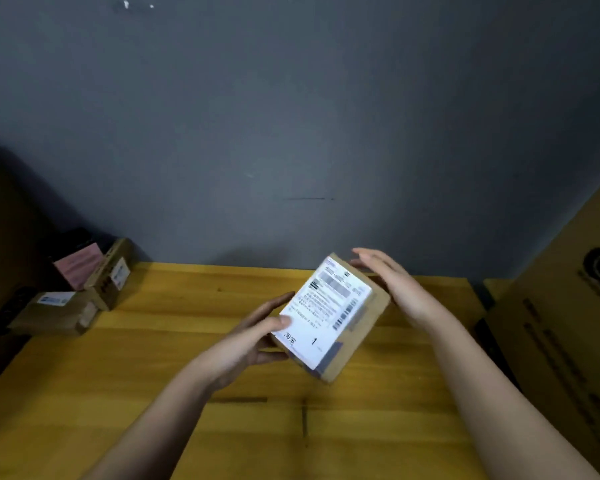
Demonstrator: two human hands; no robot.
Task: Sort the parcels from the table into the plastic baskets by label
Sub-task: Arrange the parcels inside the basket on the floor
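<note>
Parcel seemingly between both hands' fingers.

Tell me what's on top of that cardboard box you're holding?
A white shipping label covers most of the box top, printed with barcodes and a large "1". The left hand thumb rests on its edge. The cardboard beneath the label is hidden.

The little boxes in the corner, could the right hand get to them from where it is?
Probably not easily. The right hand is by the held parcel, and the little boxes sit at the table's far left, past the left hand. Nothing else blocks them.
</note>
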